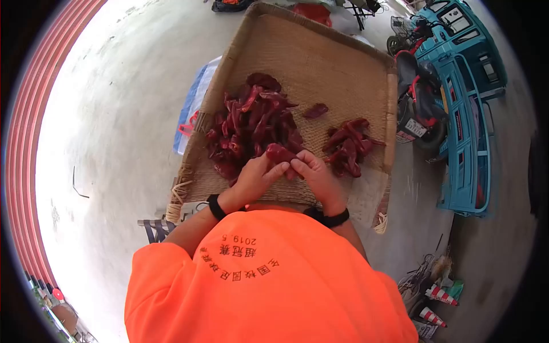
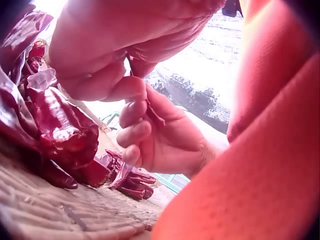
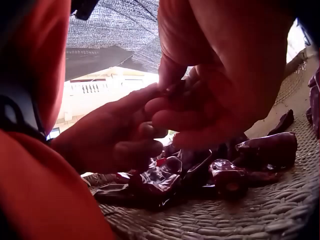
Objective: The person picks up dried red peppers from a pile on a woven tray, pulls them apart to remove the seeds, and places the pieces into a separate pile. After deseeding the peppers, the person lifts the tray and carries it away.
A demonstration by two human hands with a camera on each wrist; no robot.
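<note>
Over the near part of a woven tray, my left hand point(image 1: 254, 177) and right hand point(image 1: 321, 178) meet at the fingertips. Between them they pinch a dark red dried chili pepper point(image 1: 279, 153), thumbs on top. In the left wrist view curled fingers of both hands hide most of it. A large heap of wrinkled, glossy red peppers point(image 1: 251, 123) lies just beyond my left hand. Right of my right hand sits a smaller pile of peppers point(image 1: 349, 146). One single pepper point(image 1: 315, 111) lies apart between the two piles.
The rectangular woven tray point(image 1: 326, 54) has raised rims and reaches far forward. A blue three-wheeled cargo vehicle point(image 1: 466, 137) and a dark motorbike point(image 1: 420, 97) stand to the right. Striped traffic cones point(image 1: 441, 295) are at the lower right. A blue-white sheet point(image 1: 197, 100) shows beside the tray's left rim.
</note>
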